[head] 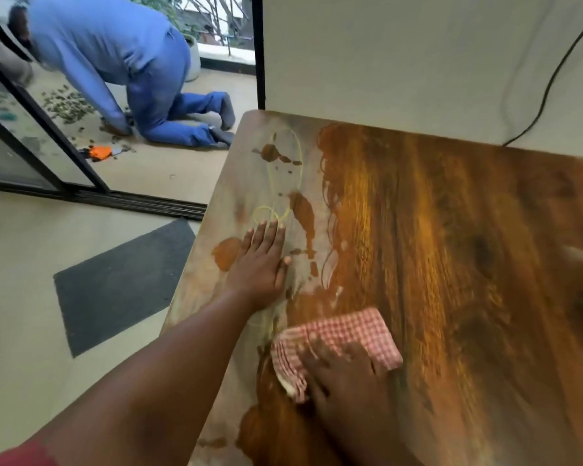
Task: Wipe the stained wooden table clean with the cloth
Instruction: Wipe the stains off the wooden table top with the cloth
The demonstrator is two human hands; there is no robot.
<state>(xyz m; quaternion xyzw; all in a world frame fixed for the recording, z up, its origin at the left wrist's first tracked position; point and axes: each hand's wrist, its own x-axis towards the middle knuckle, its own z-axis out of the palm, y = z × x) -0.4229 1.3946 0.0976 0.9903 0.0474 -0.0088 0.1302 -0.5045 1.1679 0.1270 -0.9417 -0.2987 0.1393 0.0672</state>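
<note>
The wooden table [451, 247] fills the right side of the head view. Its left strip is dull and pale, with brown patches and thin yellow loop lines [283, 169]; the rest shines dark brown. My left hand [260, 264] lies flat on the pale strip, fingers straight and together. A folded red-and-white checked cloth [337, 341] lies near the front left of the table. My right hand [347, 381] presses down on the cloth's near part, blurred, with its fingers spread over the fabric.
A person in blue [122, 68] kneels on the floor beyond the table's left edge, by a sliding door frame [48, 129] and scattered debris. A dark mat [122, 284] lies on the floor at left. A white wall [418, 55] with a black cable [552, 79] backs the table.
</note>
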